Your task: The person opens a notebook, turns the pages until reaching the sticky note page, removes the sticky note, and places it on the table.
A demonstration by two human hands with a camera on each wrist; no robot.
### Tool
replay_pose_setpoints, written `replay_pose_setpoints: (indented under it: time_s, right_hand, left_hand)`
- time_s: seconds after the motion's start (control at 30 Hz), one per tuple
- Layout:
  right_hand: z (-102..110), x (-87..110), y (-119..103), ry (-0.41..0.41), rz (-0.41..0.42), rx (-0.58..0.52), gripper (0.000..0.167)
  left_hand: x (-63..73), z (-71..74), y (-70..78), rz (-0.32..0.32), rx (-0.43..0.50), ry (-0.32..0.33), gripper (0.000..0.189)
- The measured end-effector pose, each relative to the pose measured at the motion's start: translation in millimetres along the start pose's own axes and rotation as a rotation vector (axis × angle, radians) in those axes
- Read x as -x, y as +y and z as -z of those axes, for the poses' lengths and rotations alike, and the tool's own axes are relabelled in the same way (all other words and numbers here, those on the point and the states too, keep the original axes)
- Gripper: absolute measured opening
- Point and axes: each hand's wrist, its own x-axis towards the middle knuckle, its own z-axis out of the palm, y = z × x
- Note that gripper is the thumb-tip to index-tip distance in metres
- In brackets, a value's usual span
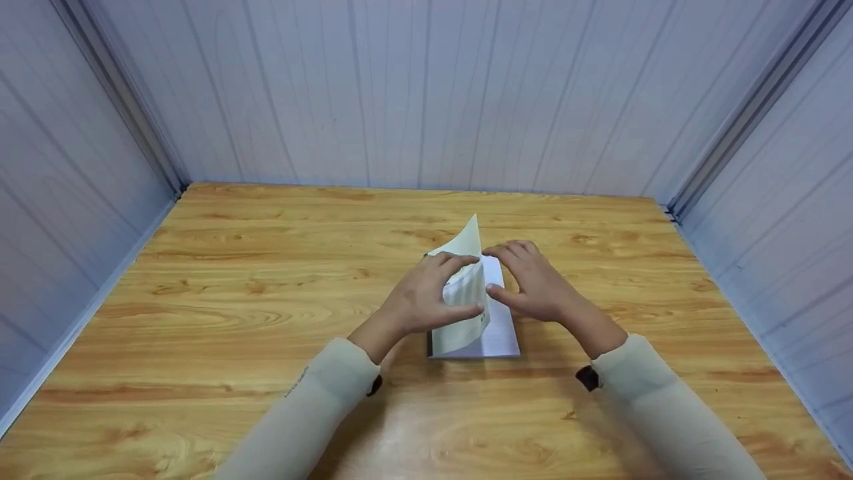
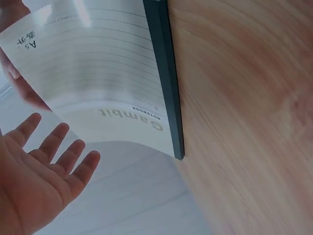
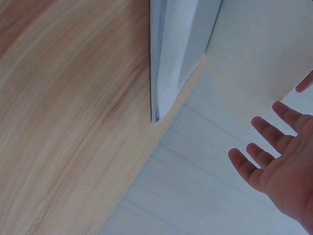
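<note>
A notebook (image 1: 501, 333) lies on the table with its pale cover (image 1: 460, 337) lifted and curving upright. In the left wrist view the cover bears the printed word "Gambit" above a dark spine (image 2: 167, 73). My left hand (image 1: 423, 293) is at the cover's outer side, thumb and fingers spread apart. To the right, my right hand (image 1: 536, 287) is at the cover's free edge, above the white pages, its fingers loosely bent. From the right wrist view, fingertips (image 3: 279, 107) come close to the cover's edge; whether they touch it I cannot tell.
The wood-grain table (image 1: 266, 267) surrounds the notebook. Pale panelled walls (image 1: 400, 93) stand at the back and both sides. Both forearms in light sleeves (image 1: 313, 407) reach in from the front, with a dark band (image 1: 588, 378) near the right wrist.
</note>
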Motion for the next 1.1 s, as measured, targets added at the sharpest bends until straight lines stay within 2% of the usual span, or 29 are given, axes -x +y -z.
replay_pose_setpoints:
  time_s: [0.27,0.57,0.77,0.93,1.1]
  right_hand:
    - [1,-6.7,-10,0.011,0.008,-0.018,0.054]
    - [0,-12.9,-6,0.011,-0.024,-0.03,0.059]
    - [-1,-16.2,8,0.055,-0.108,-0.01,0.054]
    - [-5,-22.1,20,0.065,-0.172,0.023,0.049]
    - [-11,-30.7,31,0.051,-0.243,0.033,0.042]
  left_hand:
    - [-1.6,-2.1,3.0,0.006,-0.023,0.02,0.074]
    - [0.6,0.7,-1.3,0.077,0.001,0.067,0.062]
    - [1.5,0.6,-6.7,0.18,0.123,0.107,0.043]
    - [1.1,-1.1,-11.0,0.263,0.291,0.155,0.028]
    - [-0.6,-3.1,-12.5,0.296,0.404,0.198,0.017]
